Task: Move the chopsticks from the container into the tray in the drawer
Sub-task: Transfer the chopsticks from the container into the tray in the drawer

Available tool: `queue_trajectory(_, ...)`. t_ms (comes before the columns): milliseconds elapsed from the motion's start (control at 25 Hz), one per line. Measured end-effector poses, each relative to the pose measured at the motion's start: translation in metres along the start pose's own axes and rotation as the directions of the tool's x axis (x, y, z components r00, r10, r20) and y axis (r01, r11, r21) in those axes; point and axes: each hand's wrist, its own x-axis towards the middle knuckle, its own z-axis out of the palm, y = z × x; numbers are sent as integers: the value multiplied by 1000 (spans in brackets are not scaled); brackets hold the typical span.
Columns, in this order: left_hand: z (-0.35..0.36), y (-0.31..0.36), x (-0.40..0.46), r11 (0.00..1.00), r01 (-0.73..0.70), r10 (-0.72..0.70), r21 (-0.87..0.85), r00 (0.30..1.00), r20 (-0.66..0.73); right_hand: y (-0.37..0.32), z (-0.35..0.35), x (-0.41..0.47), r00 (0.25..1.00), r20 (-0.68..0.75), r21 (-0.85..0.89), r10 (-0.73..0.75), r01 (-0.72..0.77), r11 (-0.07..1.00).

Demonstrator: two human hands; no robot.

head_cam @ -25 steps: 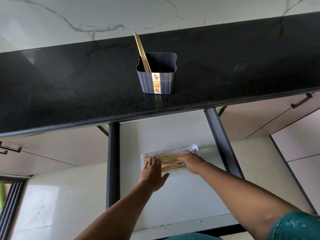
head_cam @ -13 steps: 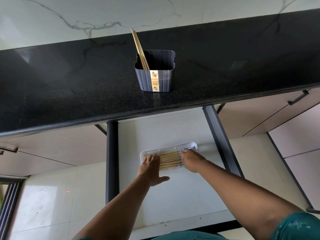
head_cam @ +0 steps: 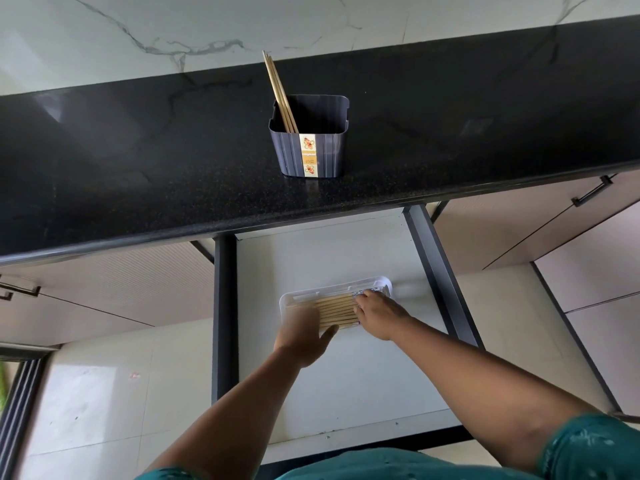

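Note:
A dark grey container (head_cam: pixel 311 147) stands on the black counter, with a few wooden chopsticks (head_cam: pixel 278 91) leaning in its left corner. Below, the open drawer (head_cam: pixel 332 375) holds a white tray (head_cam: pixel 377 284) with several chopsticks (head_cam: pixel 336 308) lying side by side. My left hand (head_cam: pixel 303 336) is blurred over the tray's left end, fingers straight. My right hand (head_cam: pixel 379 315) rests on the right ends of the tray's chopsticks, fingers bent down onto them.
The black counter (head_cam: pixel 138 168) overhangs the back of the drawer. Dark drawer rails (head_cam: pixel 440 268) run along both sides. Closed cabinet fronts with bar handles (head_cam: pixel 592 195) flank the drawer. Pale floor tiles (head_cam: pixel 104 393) lie to the left.
My left hand has slid back a little over the tray's left end and is blurred. My right hand stays on the chopsticks' right ends.

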Motion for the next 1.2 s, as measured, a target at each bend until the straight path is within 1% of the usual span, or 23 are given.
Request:
queue_trajectory(80,-15,2,3,999,-37,37,-2,996,-77,-8,-14,2,992,-117,-42,-47,43,998)
queue_trajectory(120,-26,3,5,996,-84,87,37,989,-117,-13,-24,3,980,-180,-62,-81,71,996)
queue_trajectory(160,-39,5,9,983,-153,168,102,972,-166,-20,-37,6,963,-244,-57,-119,109,992)
queue_trajectory(240,-77,9,19,931,-276,338,240,899,-278,-38,-76,16,908,-367,-52,-203,198,979)
queue_trajectory(280,-101,12,27,913,-295,385,280,850,-359,-48,-100,23,869,-434,-60,-238,236,970)
queue_trajectory(320,-129,15,37,910,-288,400,300,800,-447,-58,-126,31,825,-506,-53,-254,264,963)
queue_trajectory(400,-191,18,55,932,-231,357,280,725,-589,-78,-177,46,733,-637,-1,-236,306,952)
queue_trajectory(480,-246,19,71,955,-186,295,230,662,-689,-97,-221,62,645,-735,36,-209,345,938)
queue_trajectory(520,-271,17,79,964,-169,267,207,638,-722,-108,-242,72,612,-768,58,-185,355,933)
queue_trajectory(560,-291,15,87,972,-149,237,184,630,-740,-118,-260,84,604,-783,96,-147,352,931)
queue_trajectory(600,-309,12,96,979,-129,202,155,633,-747,-129,-277,97,624,-775,151,-100,337,930)
queue_trajectory(640,-322,9,106,987,-113,158,111,648,-745,-138,-292,111,663,-747,215,-48,310,926)
queue_trajectory(720,-338,-1,127,996,-87,40,-29,703,-710,-146,-311,145,772,-633,324,65,187,928)
queue_trajectory(760,-339,-6,137,992,-71,-18,-105,742,-670,-145,-316,162,829,-548,325,111,88,942)
queue_trajectory(800,-337,-11,145,985,-55,-59,-161,777,-627,-141,-318,176,880,-450,281,151,-21,959)
queue_trajectory(840,-335,-16,152,980,-45,-81,-192,795,-601,-138,-317,186,917,-354,204,182,-114,972)
queue_trajectory(880,-333,-21,157,978,-45,-86,-202,801,-592,-135,-317,194,942,-271,141,196,-163,977)
queue_trajectory(920,-332,-26,160,980,-50,-78,-195,799,-597,-135,-316,200,960,-202,110,192,-173,979)
queue_trajectory(1000,-330,-33,164,991,-66,-21,-117,785,-619,-134,-314,210,984,-95,121,151,-139,983)
queue_trajectory(1080,-327,-37,166,995,-95,47,-43,773,-632,-134,-313,217,990,-56,112,131,-124,986)
queue_trajectory(1160,-321,-37,165,986,-134,41,-103,780,-624,-135,-310,218,990,-22,119,140,-136,983)
queue_trajectory(1200,-317,-35,163,977,-149,21,-155,783,-621,-136,-308,218,989,1,166,149,-147,975)
